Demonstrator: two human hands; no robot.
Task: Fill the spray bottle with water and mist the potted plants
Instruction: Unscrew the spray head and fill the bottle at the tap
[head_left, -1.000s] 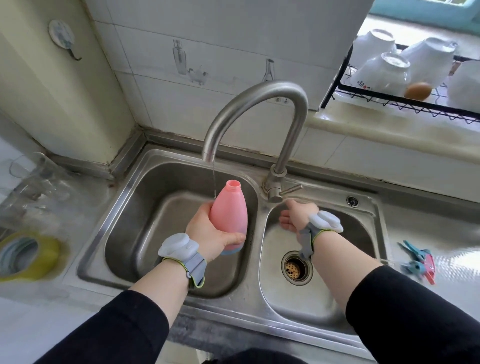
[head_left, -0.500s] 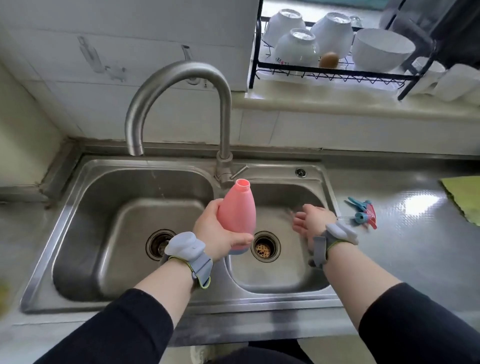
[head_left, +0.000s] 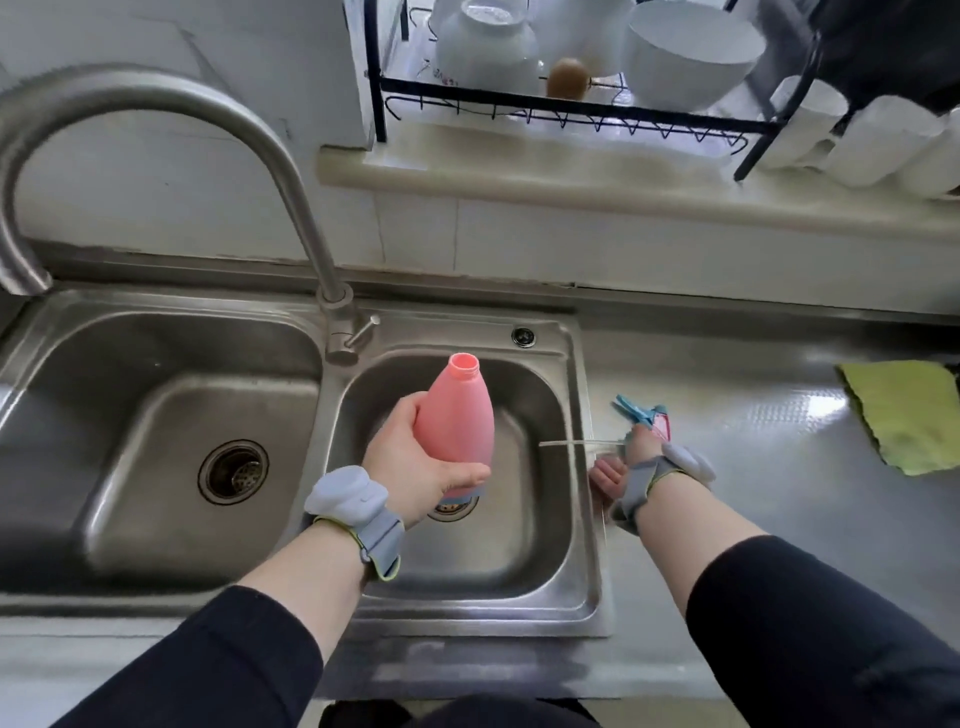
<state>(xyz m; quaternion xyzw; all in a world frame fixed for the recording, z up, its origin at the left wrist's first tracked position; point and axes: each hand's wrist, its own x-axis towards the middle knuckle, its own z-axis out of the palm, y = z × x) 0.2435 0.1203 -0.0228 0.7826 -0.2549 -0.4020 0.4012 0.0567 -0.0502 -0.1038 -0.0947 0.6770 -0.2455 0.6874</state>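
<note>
Fingers of the left hand (head_left: 415, 457) wrap the lower body of the pink spray bottle (head_left: 455, 426), held uncapped and tilted above the right sink basin (head_left: 550, 519). Right hand (head_left: 631, 462) reaches onto the table beside the sink and touches the spray head (head_left: 644, 415), whose dip tube (head_left: 571, 442) juts over the basin rim; whether those fingers have closed on it I cannot tell. Opaque plastic hides any water inside. Likely light, smooth and slippery if wet, the bottle is best gripped round its wide belly. White bowls (head_left: 691, 52) sit upturned in the rack (head_left: 571, 106).
</note>
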